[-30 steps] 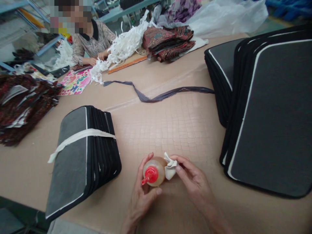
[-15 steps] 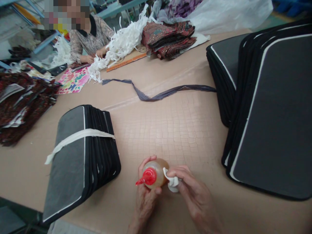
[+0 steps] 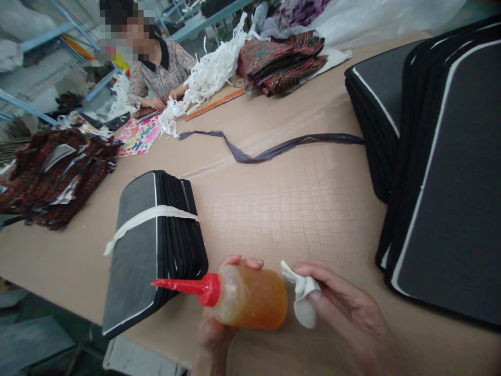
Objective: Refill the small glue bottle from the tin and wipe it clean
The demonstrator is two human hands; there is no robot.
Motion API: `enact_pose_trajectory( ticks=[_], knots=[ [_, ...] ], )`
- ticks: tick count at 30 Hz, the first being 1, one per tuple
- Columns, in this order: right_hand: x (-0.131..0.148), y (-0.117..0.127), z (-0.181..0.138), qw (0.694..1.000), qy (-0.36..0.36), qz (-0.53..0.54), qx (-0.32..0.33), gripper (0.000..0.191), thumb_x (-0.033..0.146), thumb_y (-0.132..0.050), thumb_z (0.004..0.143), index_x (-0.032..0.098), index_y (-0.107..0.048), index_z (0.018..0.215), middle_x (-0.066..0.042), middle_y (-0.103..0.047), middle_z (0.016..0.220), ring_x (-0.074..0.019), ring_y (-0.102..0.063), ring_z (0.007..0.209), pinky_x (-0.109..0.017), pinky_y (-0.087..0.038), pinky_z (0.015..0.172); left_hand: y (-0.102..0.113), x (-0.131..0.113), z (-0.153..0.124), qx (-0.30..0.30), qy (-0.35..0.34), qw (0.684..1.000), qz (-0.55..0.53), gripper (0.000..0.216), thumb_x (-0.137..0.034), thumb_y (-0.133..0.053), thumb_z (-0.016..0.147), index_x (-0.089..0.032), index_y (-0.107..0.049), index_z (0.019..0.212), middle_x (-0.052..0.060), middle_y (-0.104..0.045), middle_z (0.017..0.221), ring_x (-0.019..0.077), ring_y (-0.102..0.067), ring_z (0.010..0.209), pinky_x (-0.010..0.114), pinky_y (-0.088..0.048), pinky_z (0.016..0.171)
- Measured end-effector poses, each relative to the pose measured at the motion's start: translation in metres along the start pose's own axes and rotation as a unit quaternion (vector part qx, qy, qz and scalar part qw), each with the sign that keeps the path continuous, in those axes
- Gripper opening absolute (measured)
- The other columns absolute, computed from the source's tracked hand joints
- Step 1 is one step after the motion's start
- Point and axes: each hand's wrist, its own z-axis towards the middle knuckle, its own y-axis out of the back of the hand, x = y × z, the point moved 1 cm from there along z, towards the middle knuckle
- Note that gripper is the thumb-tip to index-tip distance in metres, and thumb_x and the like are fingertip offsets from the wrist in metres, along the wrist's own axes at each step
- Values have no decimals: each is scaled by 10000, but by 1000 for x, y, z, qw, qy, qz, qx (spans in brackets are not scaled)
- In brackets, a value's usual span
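Observation:
My left hand (image 3: 213, 331) is wrapped round a clear squeeze bottle (image 3: 254, 297) of amber liquid, its palm mostly hidden behind it. The bottle lies nearly on its side in the air, its red nozzle (image 3: 180, 285) pointing left. Close by on the right, my right hand (image 3: 344, 303) pinches a crumpled white cloth (image 3: 305, 297) between thumb and fingers, a small gap from the bottle's base. Left of the bottle stands a bundle of black-edged grey panels (image 3: 135, 261), tied round with a white strip (image 3: 152, 212).
Large stacked grey panels (image 3: 457, 193) with black edges fill the right side. A dark fabric strip (image 3: 274, 151) lies across the tan table (image 3: 274, 209). Patterned cloth piles (image 3: 58, 172) sit at left, more (image 3: 277, 60) at the back, near a seated person (image 3: 164, 73).
The bottle has tipped from nozzle towards me to nearly level, nozzle left, and come nearer. My right hand with the cloth has moved right, away from its side. The view has shifted slightly.

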Motion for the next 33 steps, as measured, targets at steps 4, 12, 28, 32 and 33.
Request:
enact_pose_trajectory(
  ticks=[4,12,28,32,33],
  knots=[
    [21,-16,0,995,46,-82,36,260,243,-492,873,331,-645,1064,-3,-652,914,-147,-611,875,-241,-510,764,1,3,-1,-16,25,1000,-2,641,-636,-720,554,-291,-605,1082,71,-611,1040,331,-538,1093,474,-447,940],
    [-10,-24,-11,989,-51,-55,-129,242,355,-566,822,243,-689,997,-71,-653,1059,-220,-603,1000,-315,-530,821,13,17,1,-75,10,997,3,753,-566,-728,578,-241,-519,1225,123,-588,1184,357,-504,1162,447,-441,955],
    [-14,-51,-9,986,49,-98,-125,237,254,-473,882,271,-658,1030,-53,-648,1026,-192,-570,1010,-316,-482,856,15,29,3,-29,-68,990,122,687,-563,-708,638,-234,-510,1208,116,-558,1236,344,-520,1152,440,-443,956],
    [2,-50,-11,990,90,-90,-55,291,177,-480,873,308,-636,1081,-33,-658,1041,-177,-584,1008,-294,-500,852,17,28,5,-57,-63,990,109,744,-585,-735,590,-236,-519,1210,105,-577,1230,335,-531,1146,428,-424,982],
    [7,-49,-12,992,97,-72,-27,307,169,-484,869,324,-634,1088,-23,-665,1038,-175,-592,1000,-291,-506,850,18,29,6,-68,-58,990,109,753,-567,-750,579,-233,-520,1214,106,-577,1238,334,-535,1144,421,-426,981]
  ],
)
